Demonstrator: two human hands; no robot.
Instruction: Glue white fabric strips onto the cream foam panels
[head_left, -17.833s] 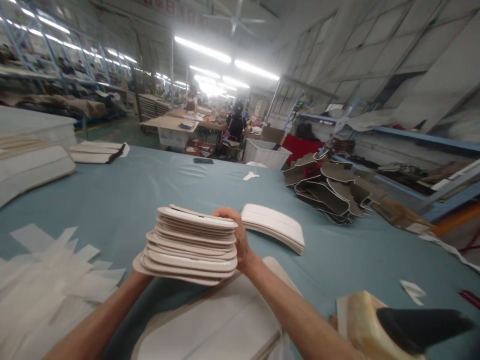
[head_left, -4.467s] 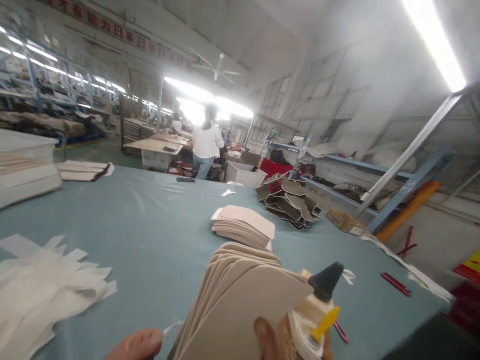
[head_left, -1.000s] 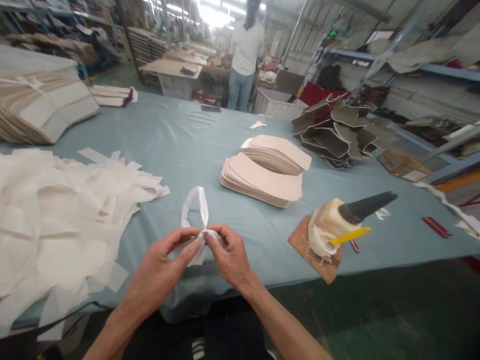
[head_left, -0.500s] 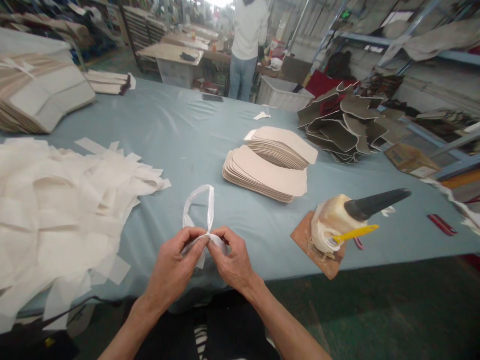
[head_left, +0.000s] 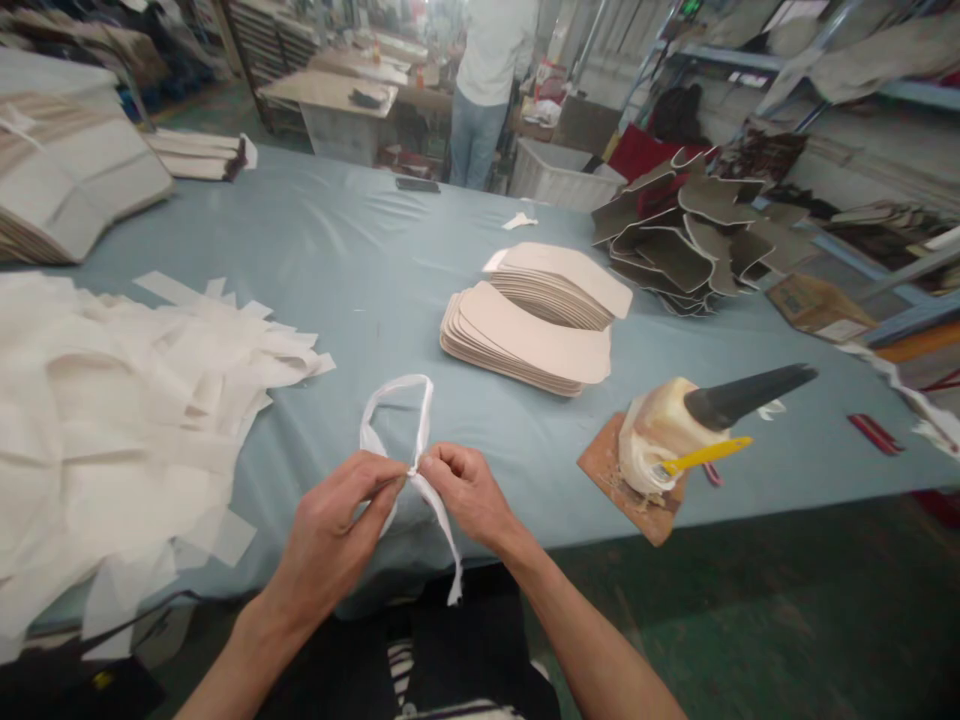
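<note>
A thin white fabric strip (head_left: 424,420) forms an upright loop above a knot near the table's front edge. My left hand (head_left: 341,515) pinches the strip just left of the knot between thumb and fingers. On the other side, my right hand (head_left: 469,495) is closed on the same strip, its thumb and fingertips right beside the knot. One loose tail of the strip (head_left: 448,530) hangs below the hands over the table edge. Beyond them lie two stacks of curved beige panels (head_left: 532,335), side by side.
Pale strips of material (head_left: 135,420) are heaped at the left, below a tied bundle of panels (head_left: 82,170). At the right, a glue container (head_left: 645,430) with a yellow-handled brush (head_left: 709,455) stands on a brown board (head_left: 600,462). Dark cut pieces (head_left: 675,255) lie behind. A person (head_left: 484,90) stands beyond the table.
My hands have drawn slightly apart around the knot. A tail of the white strip now hangs down below my right hand. The view has shifted slightly.
</note>
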